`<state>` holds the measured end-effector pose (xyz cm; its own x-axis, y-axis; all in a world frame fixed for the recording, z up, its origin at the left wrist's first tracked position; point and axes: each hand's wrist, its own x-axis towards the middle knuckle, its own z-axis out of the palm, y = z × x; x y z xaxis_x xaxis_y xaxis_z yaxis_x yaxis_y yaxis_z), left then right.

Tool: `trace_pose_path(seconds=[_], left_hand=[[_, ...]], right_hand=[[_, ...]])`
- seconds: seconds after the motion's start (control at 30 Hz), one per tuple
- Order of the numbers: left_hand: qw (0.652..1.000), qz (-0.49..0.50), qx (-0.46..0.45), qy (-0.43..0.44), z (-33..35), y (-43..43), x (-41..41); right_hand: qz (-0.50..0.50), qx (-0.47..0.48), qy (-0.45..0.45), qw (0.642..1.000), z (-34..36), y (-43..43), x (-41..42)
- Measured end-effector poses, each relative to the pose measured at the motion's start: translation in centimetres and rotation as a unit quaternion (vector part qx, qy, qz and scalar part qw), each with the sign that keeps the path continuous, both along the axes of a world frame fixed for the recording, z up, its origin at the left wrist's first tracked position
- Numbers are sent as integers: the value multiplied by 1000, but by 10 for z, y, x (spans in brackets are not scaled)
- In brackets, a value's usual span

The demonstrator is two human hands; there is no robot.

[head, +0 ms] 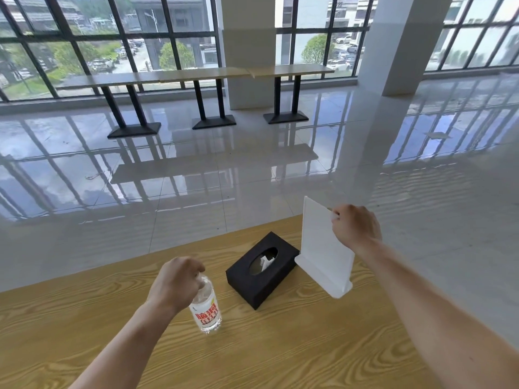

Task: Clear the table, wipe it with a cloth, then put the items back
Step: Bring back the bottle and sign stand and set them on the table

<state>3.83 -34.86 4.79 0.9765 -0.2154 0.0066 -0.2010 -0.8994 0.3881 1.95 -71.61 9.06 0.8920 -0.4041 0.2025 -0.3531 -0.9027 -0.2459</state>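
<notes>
Bottle (206, 310) stands upright on the counter (280, 346), axis vertical, straight under the left grip (175, 282), whose fingers curl round its cap. Sign stand (323, 248) sits upright near the far edge, with the right grip (356, 227) pinching its top. Tissue box (262, 269) lies between them, untouched.

Red Chinese characters on the water bottle (206, 308) label are too blurred to read.

Far off, long tables (202, 75) stand in a row by the big windows (98, 37), on black legs (199, 105). The shiny floor (252, 169) shows the window bars like a mirror. Two white pillars (248, 66) stand there. Outside are green trees (316, 49) and parked cars (339, 63).
</notes>
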Motion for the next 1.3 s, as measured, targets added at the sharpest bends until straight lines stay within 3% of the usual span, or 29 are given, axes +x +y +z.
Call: trace_pose_path(seconds=[0.6, 0.77, 0.9, 1.07, 1.3], left_hand=[[999, -22, 25, 7, -3, -2, -5], [997, -23, 45, -66, 1, -16, -3], [990, -79, -14, -112, 13, -57, 0], [982, -141, -114, -54, 7, -142, -5], [990, -137, -20, 29, -39, -185, 15]], right_hand=[[-12, 7, -1, 1000, -12, -10, -5], [-12, 4, 1, 1000, -11, -11, -7], [-24, 29, 12, 999, -13, -17, -8], [-13, 23, 38, 999, -20, -33, -4], [-37, 26, 52, 998, -44, -63, 15]])
